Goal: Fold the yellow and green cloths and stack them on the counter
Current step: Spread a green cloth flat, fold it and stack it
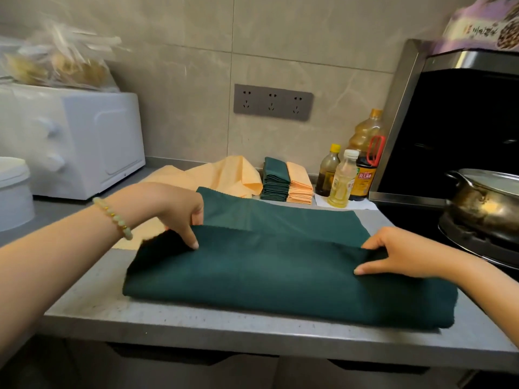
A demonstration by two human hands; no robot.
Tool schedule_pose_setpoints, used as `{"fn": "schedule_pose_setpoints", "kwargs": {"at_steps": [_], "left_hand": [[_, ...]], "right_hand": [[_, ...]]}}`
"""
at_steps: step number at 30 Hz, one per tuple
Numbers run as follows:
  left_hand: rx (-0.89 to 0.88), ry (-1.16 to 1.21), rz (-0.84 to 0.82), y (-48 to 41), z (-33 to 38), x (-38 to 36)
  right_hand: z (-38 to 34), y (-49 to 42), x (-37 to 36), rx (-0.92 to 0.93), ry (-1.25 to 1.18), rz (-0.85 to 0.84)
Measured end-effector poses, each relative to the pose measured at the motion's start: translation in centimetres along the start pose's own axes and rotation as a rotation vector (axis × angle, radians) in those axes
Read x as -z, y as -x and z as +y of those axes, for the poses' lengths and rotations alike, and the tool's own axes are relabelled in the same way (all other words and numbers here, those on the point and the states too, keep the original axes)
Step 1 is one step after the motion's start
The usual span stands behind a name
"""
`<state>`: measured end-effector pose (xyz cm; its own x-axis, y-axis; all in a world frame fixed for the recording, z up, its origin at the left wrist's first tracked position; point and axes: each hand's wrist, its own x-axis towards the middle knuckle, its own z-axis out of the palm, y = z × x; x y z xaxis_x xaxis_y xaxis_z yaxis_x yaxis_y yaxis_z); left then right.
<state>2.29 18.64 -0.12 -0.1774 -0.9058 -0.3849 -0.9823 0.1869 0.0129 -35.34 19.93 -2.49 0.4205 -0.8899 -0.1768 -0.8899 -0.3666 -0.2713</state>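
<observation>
Green cloth [280, 276]: I see a dark teal-green, matte fabric, partly folded. Its near layer is doubled over towards the wall, and a strip of the lower layer shows beyond the folded edge.
Where it lies: flat on the grey counter [196, 329], near the front edge.
Left hand [179, 211]: pinches the top layer's edge at its left end, with a beaded bracelet [113, 217] on the wrist.
Right hand [393, 254]: grasps the same edge at its right end, fingers curled into the fabric.
Yellow cloth [224, 175]: loose and rumpled, behind the green one.
Folded piles: a green pile [275, 178] and a yellow pile [300, 183] touch side by side at the wall, just left of the bottles [341, 178].
</observation>
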Motion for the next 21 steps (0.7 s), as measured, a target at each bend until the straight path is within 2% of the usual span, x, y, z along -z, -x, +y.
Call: {"fn": "schedule_pose_setpoints", "kwargs": {"at_steps": [2,6,9,11,14,17,21], "left_hand": [[0.072,-0.102,0.091,-2.2,-0.2,0.6],[0.186,-0.246,0.12,-6.4,0.7,-0.3],[0.098,-0.117,0.269,-9.6,2.3,-2.2],[-0.039,-0.001,0.361,-11.2,3.8,-3.8],[-0.147,0.131,0.282,-12.9,6.0,-6.5],[-0.103,0.154,0.219,-13.8,6.5,-9.0],[-0.11,0.141,0.235,-13.0,6.9,-10.2]], "right_hand": [[1.1,-3.1,0.2,-0.033,0.074,0.051],[2.8,-8.8,-1.2,-0.087,0.234,0.07],[3.1,-11.6,-3.1,-0.14,0.247,0.158],[2.8,-12.7,-4.8,-0.144,0.119,0.175],[2.1,-13.7,-7.8,-0.108,-0.013,0.17],[1.9,-13.4,-9.8,-0.108,0.005,0.241],[2.4,-12.0,-10.0,-0.063,0.003,0.214]]}}
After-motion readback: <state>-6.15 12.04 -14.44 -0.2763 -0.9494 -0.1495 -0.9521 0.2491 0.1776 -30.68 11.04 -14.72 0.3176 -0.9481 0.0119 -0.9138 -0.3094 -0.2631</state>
